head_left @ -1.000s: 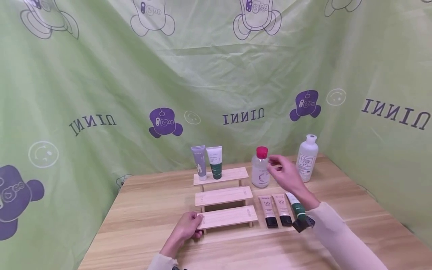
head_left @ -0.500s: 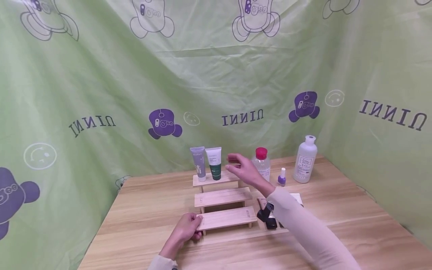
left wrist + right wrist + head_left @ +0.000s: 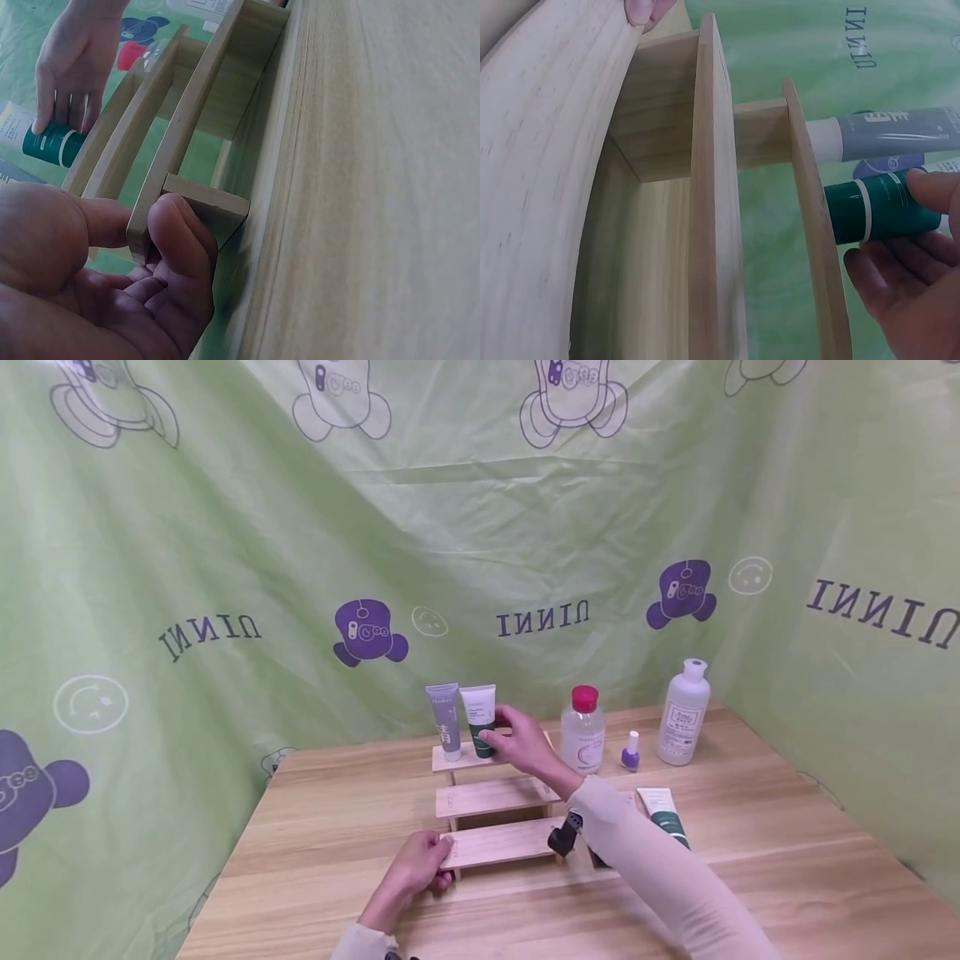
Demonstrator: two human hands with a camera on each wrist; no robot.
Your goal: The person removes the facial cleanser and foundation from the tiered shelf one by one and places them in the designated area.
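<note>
My left hand (image 3: 417,863) grips the left end of the lowest step of a three-tier wooden stand (image 3: 504,845), thumb on top and fingers underneath. On the top step, my right hand (image 3: 528,745) holds a white-and-green squeeze tube (image 3: 480,702), which stands upright on its cap. The right wrist view has the thumb on one side of the tube's green part (image 3: 892,206) and the fingers on the other. Just left of it stands a grey-purple tube (image 3: 446,720). The middle and lowest steps bear nothing.
Right of the stand are a clear bottle with a red cap (image 3: 584,700), a purple nail polish bottle (image 3: 631,753) and a white bottle (image 3: 683,714). Another white-and-green tube (image 3: 666,817) lies in front, with other tubes mostly hidden by my right forearm. A green curtain (image 3: 465,543) hangs behind.
My right hand has moved left from beside the red-capped bottle to the white-and-green tube and taken hold of it, uncovering the nail polish bottle. The left hand has stayed on the stand.
</note>
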